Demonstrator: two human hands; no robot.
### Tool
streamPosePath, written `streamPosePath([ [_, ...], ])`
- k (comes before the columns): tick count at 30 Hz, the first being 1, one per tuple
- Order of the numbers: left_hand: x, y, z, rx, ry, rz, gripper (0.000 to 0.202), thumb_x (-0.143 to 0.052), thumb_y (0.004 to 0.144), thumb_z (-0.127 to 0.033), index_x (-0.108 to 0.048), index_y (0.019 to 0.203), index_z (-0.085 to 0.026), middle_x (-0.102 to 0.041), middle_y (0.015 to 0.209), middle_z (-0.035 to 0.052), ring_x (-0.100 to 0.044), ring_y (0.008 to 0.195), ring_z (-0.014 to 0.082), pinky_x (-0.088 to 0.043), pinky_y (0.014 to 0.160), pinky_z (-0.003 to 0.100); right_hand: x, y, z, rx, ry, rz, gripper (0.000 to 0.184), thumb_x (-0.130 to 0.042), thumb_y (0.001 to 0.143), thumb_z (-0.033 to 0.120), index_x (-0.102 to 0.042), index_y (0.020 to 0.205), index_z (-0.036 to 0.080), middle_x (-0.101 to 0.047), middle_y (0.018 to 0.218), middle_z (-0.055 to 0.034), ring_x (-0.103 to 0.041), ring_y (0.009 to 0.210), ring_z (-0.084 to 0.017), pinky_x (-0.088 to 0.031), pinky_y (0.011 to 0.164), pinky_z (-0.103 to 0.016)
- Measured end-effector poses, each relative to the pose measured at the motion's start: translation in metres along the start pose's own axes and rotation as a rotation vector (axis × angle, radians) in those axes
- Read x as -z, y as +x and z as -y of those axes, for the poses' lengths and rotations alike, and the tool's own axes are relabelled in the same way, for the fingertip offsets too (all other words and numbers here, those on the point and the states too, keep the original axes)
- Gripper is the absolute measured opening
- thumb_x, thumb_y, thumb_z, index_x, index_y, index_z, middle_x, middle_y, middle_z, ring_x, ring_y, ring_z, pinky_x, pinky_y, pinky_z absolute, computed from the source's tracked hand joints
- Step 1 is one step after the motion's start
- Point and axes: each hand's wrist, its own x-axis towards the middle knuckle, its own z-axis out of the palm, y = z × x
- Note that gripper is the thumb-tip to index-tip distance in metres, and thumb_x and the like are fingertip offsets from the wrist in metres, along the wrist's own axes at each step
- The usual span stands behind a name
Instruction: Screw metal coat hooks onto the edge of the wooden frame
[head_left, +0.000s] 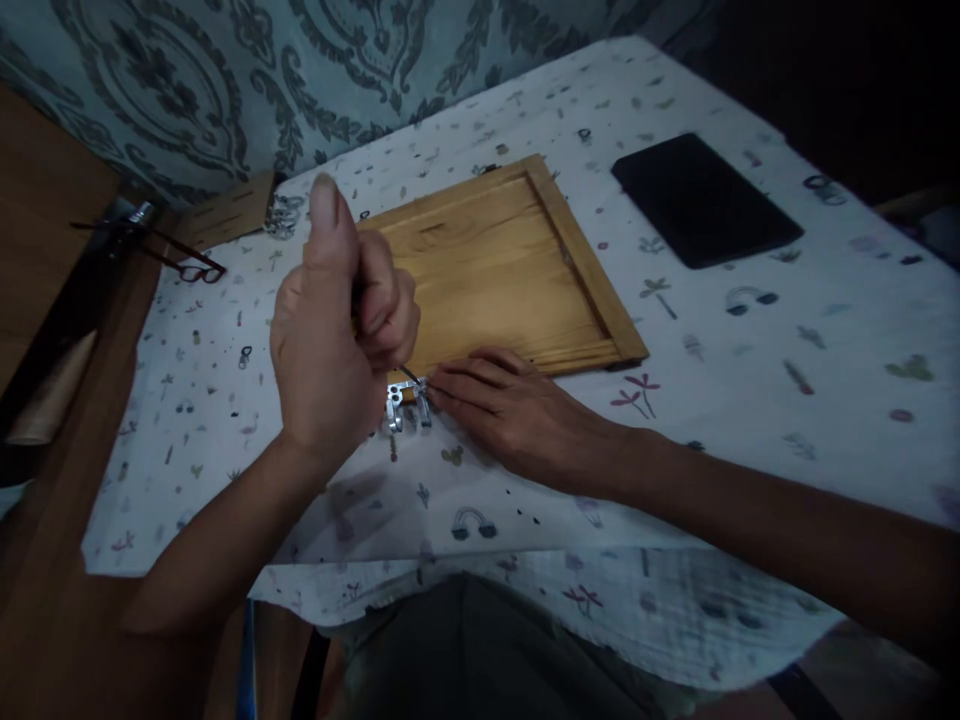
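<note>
My left hand [334, 320] is raised in a fist with the thumb up, gripping a thin dark tool whose tip [409, 375] points down at a small metal hinge-like fitting [406, 405]. The fitting lies on the patterned cloth at the near corner of a wooden panel [502, 270]. Just right of the fitting, my right hand [510, 405] rests flat on the cloth. Its fingertips press against the fitting and the panel's edge.
A dark tablet [705, 200] lies at the back right. A pair of glasses [187, 265] sits at the left near a cardboard piece [225, 212] and some small metal parts [283, 215]. The patterned white cloth [787, 380] covers the table; bare wood shows at left.
</note>
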Motion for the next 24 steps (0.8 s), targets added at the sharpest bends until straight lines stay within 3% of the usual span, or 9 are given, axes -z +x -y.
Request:
streamPosePath([
  [6,0.004,0.004,0.000,0.048,0.006,0.107,0.064,-0.027,0.103,-0.039,-0.023,0.043,-0.018,-0.008,0.045,-0.0049,-0.012,0.034,0.0055,-0.008,0.035,0.024,0.000,0.001,0.000,0.003,0.004,-0.012,0.033,-0.041,0.096,0.008,-0.065,0.119,0.006,-0.069,0.122,-0.0132,-0.062,0.111,-0.026,-0.050,0.094,-0.045],
  [10,0.003,-0.002,0.004,-0.054,-0.021,-0.069,0.054,-0.049,0.096,-0.048,-0.042,0.052,-0.017,-0.027,0.050,-0.0039,-0.029,0.042,0.0065,-0.023,0.041,0.023,-0.002,0.000,-0.001,0.002,0.011,-0.007,0.034,-0.041,0.095,0.006,-0.064,0.121,0.007,-0.068,0.124,-0.0140,-0.061,0.112,-0.026,-0.050,0.094,-0.046],
  [13,0.001,-0.007,0.004,-0.083,-0.021,-0.133,0.048,-0.048,0.097,-0.044,-0.049,0.058,-0.017,-0.033,0.053,-0.0029,-0.032,0.046,0.0075,-0.027,0.045,0.024,-0.002,0.001,-0.001,0.002,0.011,0.002,0.034,-0.040,0.096,0.006,-0.064,0.120,0.006,-0.069,0.122,-0.0147,-0.062,0.111,-0.026,-0.050,0.094,-0.046],
  [17,0.002,-0.005,0.003,-0.025,-0.016,-0.071,0.057,-0.038,0.101,-0.042,-0.043,0.050,-0.017,-0.020,0.047,-0.0046,-0.015,0.039,0.0062,-0.011,0.039,0.024,0.000,0.001,-0.001,0.001,0.004,0.000,0.035,-0.039,0.097,0.007,-0.063,0.121,0.006,-0.068,0.123,-0.0140,-0.062,0.112,-0.026,-0.050,0.093,-0.046],
  [21,0.006,0.004,0.002,0.002,0.036,-0.012,0.063,-0.046,0.096,-0.052,-0.036,0.044,-0.018,-0.016,0.042,-0.0049,-0.014,0.034,0.0051,-0.009,0.035,0.024,0.000,0.001,0.000,0.013,0.012,-0.026,0.032,-0.041,0.097,0.009,-0.064,0.119,0.004,-0.069,0.122,-0.0134,-0.062,0.111,-0.027,-0.050,0.092,-0.045],
  [24,0.011,0.010,0.002,0.049,0.034,0.104,0.065,-0.047,0.096,-0.049,-0.033,0.042,-0.017,-0.014,0.041,-0.0046,-0.013,0.033,0.0043,-0.009,0.035,0.024,-0.001,0.000,-0.001,0.013,0.005,-0.038,0.032,-0.042,0.097,0.009,-0.064,0.119,0.004,-0.068,0.124,-0.0140,-0.061,0.112,-0.027,-0.050,0.093,-0.045],
])
